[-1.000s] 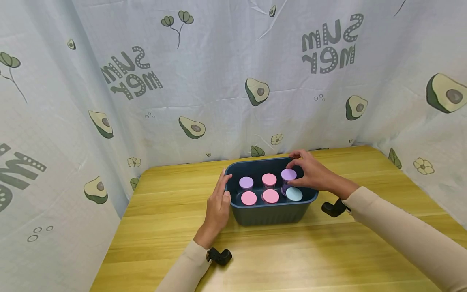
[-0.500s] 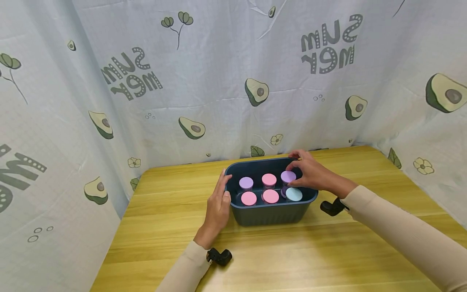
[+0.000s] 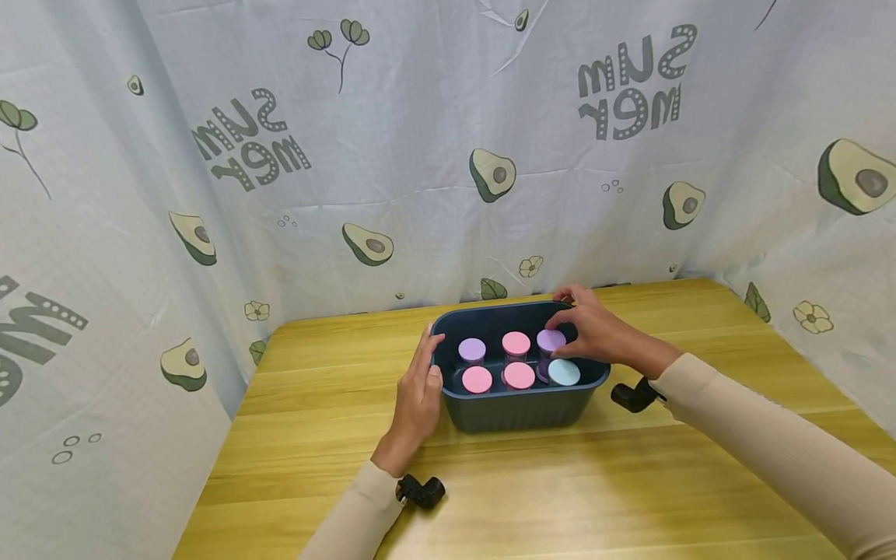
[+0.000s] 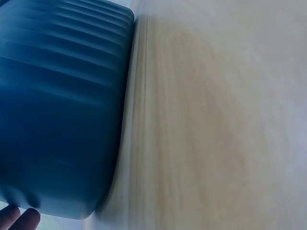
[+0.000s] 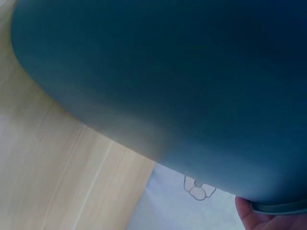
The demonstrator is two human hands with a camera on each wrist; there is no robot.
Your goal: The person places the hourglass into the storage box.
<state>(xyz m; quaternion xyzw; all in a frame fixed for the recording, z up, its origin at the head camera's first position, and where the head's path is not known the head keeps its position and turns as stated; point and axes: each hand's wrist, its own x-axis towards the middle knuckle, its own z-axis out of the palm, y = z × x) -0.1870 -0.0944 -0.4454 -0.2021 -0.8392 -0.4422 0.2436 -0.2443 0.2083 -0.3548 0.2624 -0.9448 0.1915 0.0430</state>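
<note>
In the head view, a dark blue-grey plastic bin (image 3: 521,414) stands on the table with several small lidded jars in it. My right hand (image 3: 595,330) reaches over its right end and pinches a purple-lidded jar (image 3: 551,340) between thumb and finger, in the back right corner. Beside that jar is a light-blue-lidded jar (image 3: 564,372). Pink-lidded jars (image 3: 516,343) and another purple-lidded jar (image 3: 472,350) fill the middle and left. My left hand (image 3: 418,397) lies against the bin's left end, fingers mostly straight; its fingertips (image 4: 26,219) touch the bin in the left wrist view.
The wooden table (image 3: 315,435) extends around the bin on all sides. Behind it hangs a pale curtain (image 3: 420,155) printed with avocados and letters, close to the table's back edge. A black wrist camera (image 3: 421,492) sticks out from each wrist.
The purple-lidded jar in my right hand has moved slightly down and left in the head view, lower into the bin. The left hand and the bin have stayed in place.
</note>
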